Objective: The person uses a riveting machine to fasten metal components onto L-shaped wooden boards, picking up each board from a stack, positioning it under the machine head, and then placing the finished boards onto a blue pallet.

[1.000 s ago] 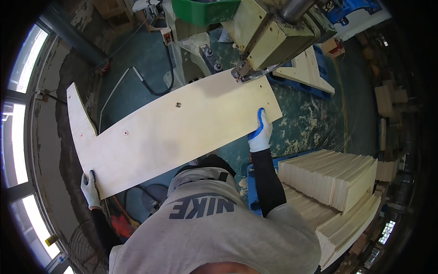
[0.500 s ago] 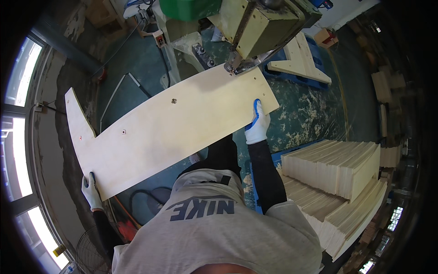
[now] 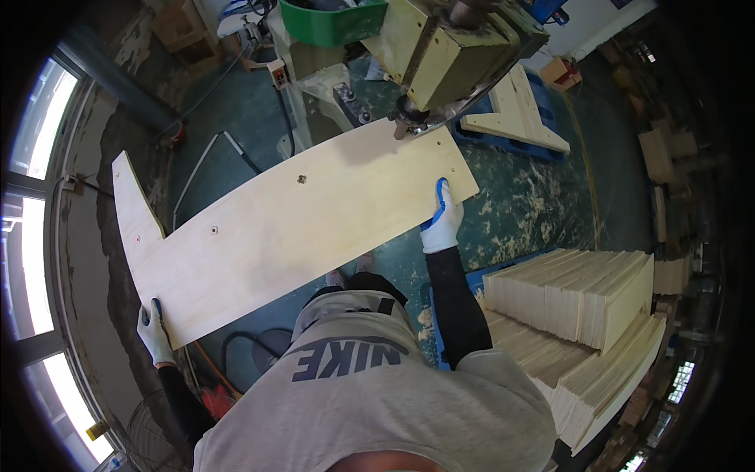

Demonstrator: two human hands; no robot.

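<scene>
Head view: large dark lettering (image 3: 350, 359) crosses the grey shirt (image 3: 377, 413), below a pale wooden panel (image 3: 259, 244).
Smooth, dotted with small fittings (image 3: 302, 179), pronged at left, the panel's far edge reaches the olive machine (image 3: 448, 63); gloved left hand (image 3: 155, 326) grips its near-left corner, right hand (image 3: 445, 220) its near edge.

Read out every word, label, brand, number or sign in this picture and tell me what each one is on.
Grey shirt: large dark lettering across it; I don't copy printed words or brands.
Wooden panel: no lettering that I can make out.
Cardboard box: any marking is too small to read.
Switch box: any marking is too small to read.
</scene>
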